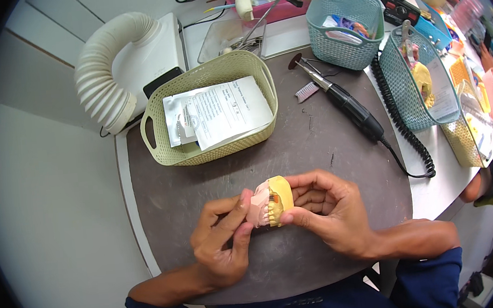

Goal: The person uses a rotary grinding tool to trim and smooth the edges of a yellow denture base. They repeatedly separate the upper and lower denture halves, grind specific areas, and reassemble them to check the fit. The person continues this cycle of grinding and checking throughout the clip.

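Head view shows a person seated at a dark brown bench top [202, 185], working with a pair of dental casts held above its near part. The left hand [222, 239] has the pink cast [256, 209] between thumb and fingertips; these fingers are parted only by the width of the piece. The right hand [338, 213] holds the yellow cast [283, 191], its thumb at the near side and its forefinger at the far side, while the other fingers are curled behind. Both casts stand side by side between the hands, and their rows of teeth appear to meet; whether every tooth touches, one cannot tell.

The step in hand looks to be fitting the two casts together, or checking their bite. By this judgement, the next move calls for a light, steady pressure from both sides, with small turns of the wrist, so that the teeth seat without chipping.

Beyond the hands, a rotary handpiece [354, 110] lies to the right, near a small brush [307, 92]. Farther left, a green basket [217, 155] contains paper sheets [234, 113]. Neither hand touches these.
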`<state>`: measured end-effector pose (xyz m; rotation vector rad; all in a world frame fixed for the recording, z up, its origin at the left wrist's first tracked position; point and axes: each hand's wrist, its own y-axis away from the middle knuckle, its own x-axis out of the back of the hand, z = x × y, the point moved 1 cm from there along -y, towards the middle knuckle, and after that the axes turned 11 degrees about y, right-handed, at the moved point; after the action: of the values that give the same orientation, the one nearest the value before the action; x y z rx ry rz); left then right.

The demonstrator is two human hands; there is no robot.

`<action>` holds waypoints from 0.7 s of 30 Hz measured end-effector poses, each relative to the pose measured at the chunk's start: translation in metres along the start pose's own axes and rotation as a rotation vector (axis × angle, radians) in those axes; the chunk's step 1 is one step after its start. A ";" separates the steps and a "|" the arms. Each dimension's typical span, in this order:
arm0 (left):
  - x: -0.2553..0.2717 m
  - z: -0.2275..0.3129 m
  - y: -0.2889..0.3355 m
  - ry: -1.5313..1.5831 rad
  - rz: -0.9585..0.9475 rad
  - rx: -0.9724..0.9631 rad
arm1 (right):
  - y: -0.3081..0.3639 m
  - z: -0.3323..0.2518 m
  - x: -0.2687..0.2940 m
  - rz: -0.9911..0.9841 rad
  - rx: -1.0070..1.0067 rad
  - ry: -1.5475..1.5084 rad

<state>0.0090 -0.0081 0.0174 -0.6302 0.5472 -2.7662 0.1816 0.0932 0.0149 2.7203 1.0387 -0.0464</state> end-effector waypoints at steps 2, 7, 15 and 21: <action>-0.003 -0.003 0.004 0.198 0.061 0.064 | -0.002 0.000 0.001 0.091 0.134 0.021; -0.014 -0.004 -0.005 0.693 0.120 0.370 | -0.013 -0.006 0.016 0.167 0.441 0.415; -0.036 -0.017 -0.020 0.883 0.017 0.571 | -0.023 -0.010 0.027 0.188 0.522 0.667; -0.034 -0.020 -0.016 0.930 0.027 0.577 | -0.026 -0.008 0.025 0.185 0.573 0.675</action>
<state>0.0269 0.0235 -0.0054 0.8056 -0.1239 -2.8344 0.1830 0.1304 0.0152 3.4541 1.0270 0.7672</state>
